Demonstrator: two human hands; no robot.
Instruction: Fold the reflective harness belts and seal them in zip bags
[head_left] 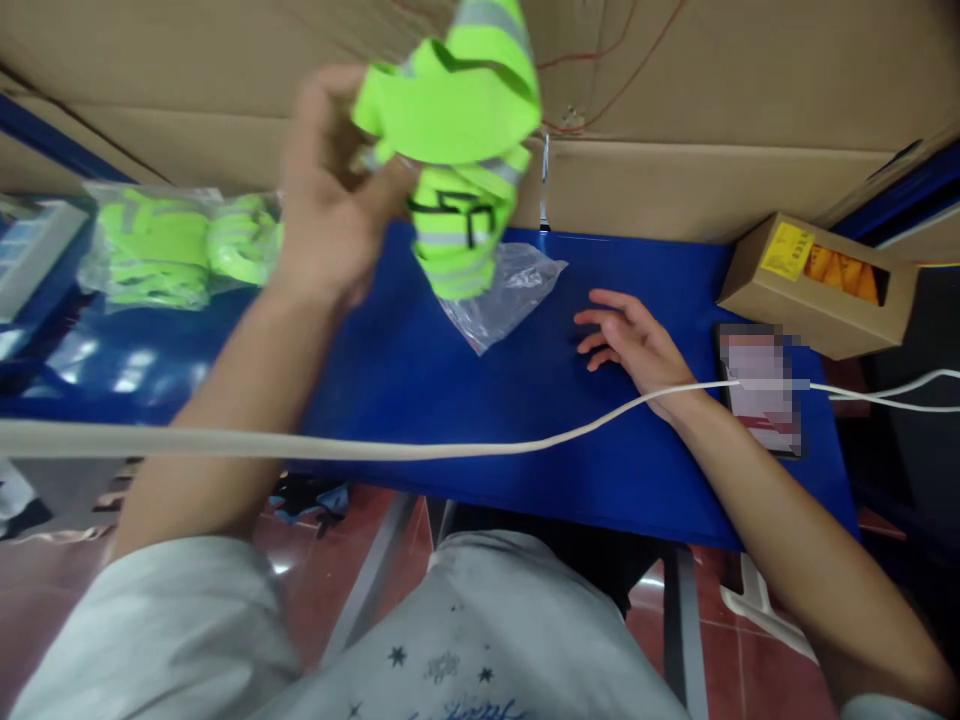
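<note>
My left hand (337, 190) is closed on a bundle of neon-yellow reflective straps (465, 120), lifted above the blue table. Grey reflective bands and some black lettering show on the bundle, and its top runs out of view. Beneath it a clear plastic bag (510, 295) lies on the table, partly covered by the straps. To the right, my right hand (626, 340) hovers over or rests on the table with its fingers apart, holding nothing. I cannot tell whether it touches the surface.
Clear bags of neon straps (154, 250) lie at the left. A cardboard box (817, 290) with orange contents stands at the right, a phone-like device (761, 390) near it. A white cable (450, 450) crosses the view. Cardboard (675, 180) backs the blue table (480, 430).
</note>
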